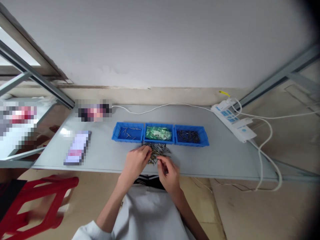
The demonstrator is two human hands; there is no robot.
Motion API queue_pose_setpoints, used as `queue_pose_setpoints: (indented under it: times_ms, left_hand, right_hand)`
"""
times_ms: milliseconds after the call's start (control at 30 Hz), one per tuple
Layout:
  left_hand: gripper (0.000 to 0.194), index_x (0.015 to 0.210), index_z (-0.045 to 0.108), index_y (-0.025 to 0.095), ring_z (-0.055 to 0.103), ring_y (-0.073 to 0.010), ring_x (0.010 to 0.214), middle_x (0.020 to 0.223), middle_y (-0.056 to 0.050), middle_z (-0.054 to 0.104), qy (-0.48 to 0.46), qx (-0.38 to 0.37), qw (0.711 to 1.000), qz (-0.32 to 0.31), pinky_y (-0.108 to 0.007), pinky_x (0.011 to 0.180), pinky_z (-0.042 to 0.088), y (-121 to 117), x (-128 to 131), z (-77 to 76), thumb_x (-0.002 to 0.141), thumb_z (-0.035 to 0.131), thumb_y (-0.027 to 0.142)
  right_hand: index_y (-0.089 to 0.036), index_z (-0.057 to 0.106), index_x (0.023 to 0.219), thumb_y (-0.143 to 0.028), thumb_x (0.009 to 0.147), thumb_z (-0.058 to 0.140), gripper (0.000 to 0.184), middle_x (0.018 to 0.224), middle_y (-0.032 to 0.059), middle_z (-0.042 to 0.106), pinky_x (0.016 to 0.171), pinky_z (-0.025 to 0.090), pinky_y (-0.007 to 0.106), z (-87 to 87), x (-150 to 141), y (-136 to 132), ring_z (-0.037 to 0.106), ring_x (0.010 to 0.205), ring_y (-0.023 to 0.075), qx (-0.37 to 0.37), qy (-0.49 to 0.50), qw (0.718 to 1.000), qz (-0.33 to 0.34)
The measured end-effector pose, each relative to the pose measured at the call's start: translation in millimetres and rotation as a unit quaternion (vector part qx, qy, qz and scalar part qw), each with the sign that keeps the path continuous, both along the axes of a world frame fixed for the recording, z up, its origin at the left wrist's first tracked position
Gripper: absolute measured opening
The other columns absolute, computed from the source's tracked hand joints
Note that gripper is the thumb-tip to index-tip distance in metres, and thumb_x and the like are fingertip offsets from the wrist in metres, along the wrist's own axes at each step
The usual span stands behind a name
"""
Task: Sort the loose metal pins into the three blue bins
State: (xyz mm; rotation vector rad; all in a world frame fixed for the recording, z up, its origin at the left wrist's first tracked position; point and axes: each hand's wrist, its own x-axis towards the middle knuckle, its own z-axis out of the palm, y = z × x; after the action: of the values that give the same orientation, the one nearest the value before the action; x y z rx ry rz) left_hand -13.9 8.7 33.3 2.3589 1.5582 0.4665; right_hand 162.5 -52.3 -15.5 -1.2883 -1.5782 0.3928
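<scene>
A heap of loose metal screws or nails [157, 148], grey and partly brassy, lies on the table in front of three blue bins. My left hand [139, 159] is at the heap's left side, its fingers closed and touching the pieces. At the near right edge of the heap, my right hand [169, 170] has thumb and forefinger pinched. What either hand grips is too small to make out. The left bin [115, 134] holds several thin silvery pieces, scattered. Green and clear small packets [158, 133] fill the middle bin. Dark screws [188, 136] lie in the right bin.
A phone [77, 148] lies at the table's left, with a blurred-out object [94, 111] behind it. A white power strip [233, 121] with cables sits at the right. A white cable [155, 108] runs along the back. A red stool [42, 200] stands at lower left.
</scene>
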Motion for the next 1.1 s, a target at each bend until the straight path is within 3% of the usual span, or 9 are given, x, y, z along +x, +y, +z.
queue_pose_setpoints:
  times_ms: [200,433,667,1100]
  left_hand:
    - [0.01,0.106,0.072,0.026,0.071,-0.0167,0.073,0.091,-0.002,0.079,-0.145,0.008,0.988,0.061,-0.025,0.066,0.046,-5,3,-4.7,0.106,0.062,0.026]
    - [0.008,0.101,0.068,0.023,0.059,-0.0128,0.063,0.089,-0.002,0.074,-0.34,-0.011,0.939,0.053,-0.024,0.063,0.049,-18,19,-26.3,0.104,0.063,0.028]
    - [0.013,0.098,0.07,0.022,0.061,-0.0143,0.07,0.096,-0.005,0.072,-0.389,-0.008,0.92,0.039,-0.026,0.067,0.05,-13,22,-25.2,0.105,0.065,0.031]
    - [0.009,0.1,0.073,0.022,0.068,-0.016,0.08,0.102,-0.008,0.075,-0.409,-0.014,0.912,0.031,-0.026,0.07,0.054,-15,19,-29.5,0.104,0.067,0.028]
  right_hand:
    - [-0.022,0.072,0.115,-0.025,0.109,0.057,0.016,0.083,0.0029,0.074,0.058,0.054,0.026,4.5,-1,1,0.062,0.06,0.0139,-0.028,0.033,0.999,-0.01]
    - [-0.023,0.073,0.119,-0.025,0.107,0.062,0.015,0.09,0.0033,0.074,0.058,0.054,0.026,23.9,-1,14,0.061,0.062,0.0136,-0.021,0.053,0.998,0.004]
    - [-0.024,0.076,0.115,-0.028,0.107,0.064,0.015,0.096,0.006,0.076,0.062,0.058,0.028,21.1,2,27,0.067,0.071,0.0161,-0.026,0.06,0.997,0.036]
    - [-0.023,0.075,0.112,-0.023,0.106,0.066,0.011,0.092,0.0037,0.073,0.059,0.054,0.026,19.4,-1,25,0.061,0.063,0.0135,0.006,0.066,0.997,0.028]
